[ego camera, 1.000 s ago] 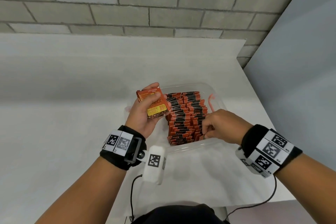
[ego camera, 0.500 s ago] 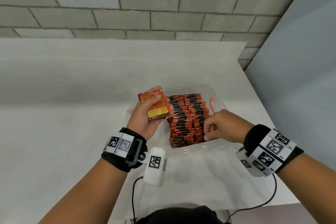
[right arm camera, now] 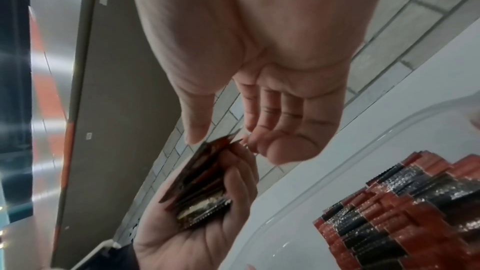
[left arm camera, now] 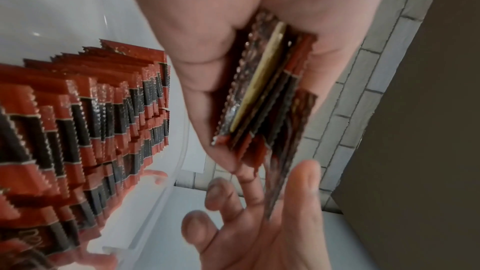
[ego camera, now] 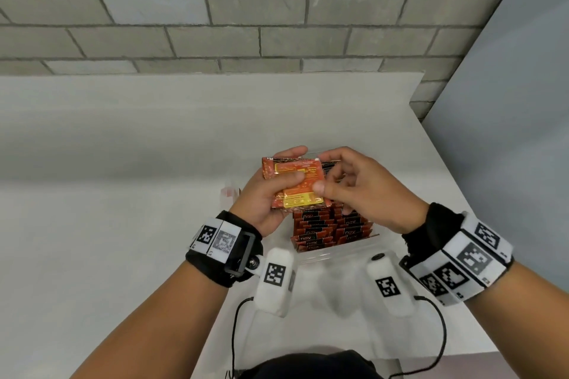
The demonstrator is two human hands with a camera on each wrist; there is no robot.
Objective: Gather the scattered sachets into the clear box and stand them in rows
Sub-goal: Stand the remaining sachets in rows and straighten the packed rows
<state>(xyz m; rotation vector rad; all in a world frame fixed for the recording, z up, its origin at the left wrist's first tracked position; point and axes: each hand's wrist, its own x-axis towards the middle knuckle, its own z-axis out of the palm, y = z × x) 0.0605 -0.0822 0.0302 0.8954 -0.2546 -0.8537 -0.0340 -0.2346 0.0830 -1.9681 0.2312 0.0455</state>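
1. Stack of orange-red sachets [ego camera: 295,184] held above the clear box [ego camera: 332,251], roughly 11 o'clock of the box's near wall; top sachet shows a yellow-orange printed panel facing the camera.
2. Left hand [ego camera: 268,194] grips the stack, thumb across the front, fingers curled behind; left wrist view shows several sachets [left arm camera: 267,97] edge-on, fanned between thumb and fingers.
3. Right hand [ego camera: 363,191] at 3 o'clock of the stack, thumb tip on the top sachet's right edge, fingers curled behind it. Right wrist view: thumb and fingertips [right arm camera: 275,151] meet at the corner of the stack [right arm camera: 202,188]; looks like a pinch on the top sachet.
4. Rows of sachets [ego camera: 332,229] standing on edge inside the box, at 6 o'clock of the held stack, packed tight, red with black bands; two rows side by side visible. Same rows in wrist views [left arm camera: 78,122] [right arm camera: 405,212].
5. Box sits on the white table [ego camera: 123,194]; far part of the box hidden by both hands.
6. Small pinkish clear item [ego camera: 229,194] on the table at 9 o'clock of the left hand; cannot tell what it is.
7. Both wrists wear black bands with marker tags and white camera pods, cables trailing toward the body.
8. Grey brick wall [ego camera: 277,9] at 12 o'clock, grey panel [ego camera: 508,132] at 3 o'clock.
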